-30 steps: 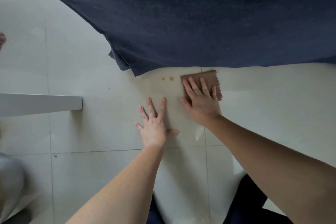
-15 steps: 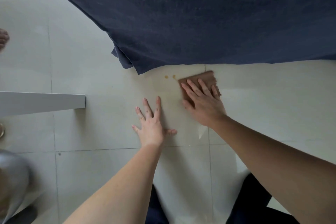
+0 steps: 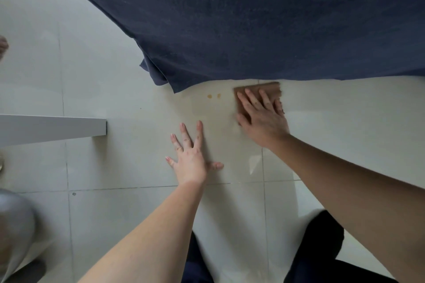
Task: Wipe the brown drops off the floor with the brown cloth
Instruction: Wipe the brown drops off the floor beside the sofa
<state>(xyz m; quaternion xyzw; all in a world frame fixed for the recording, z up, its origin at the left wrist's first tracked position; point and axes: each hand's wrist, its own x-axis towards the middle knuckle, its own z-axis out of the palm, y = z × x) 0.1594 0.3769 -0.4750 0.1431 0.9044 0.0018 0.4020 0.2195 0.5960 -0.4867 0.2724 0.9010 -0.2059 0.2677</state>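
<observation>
Two brown drops (image 3: pixel 213 96) sit on the pale floor tile (image 3: pixel 138 89), just left of the brown cloth (image 3: pixel 268 88). Your right hand (image 3: pixel 262 117) lies flat and open on the cloth, pressing it down to slide. Your left hand (image 3: pixel 190 158), fingers spread and empty, props you up.

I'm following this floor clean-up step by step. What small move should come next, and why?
Probably slide the right hand, pressed flat on the brown cloth, leftward over the two brown drops. They lie uncovered on the floor just left of the cloth, and the left hand rests flat nearer the person, clear of that path.
</observation>
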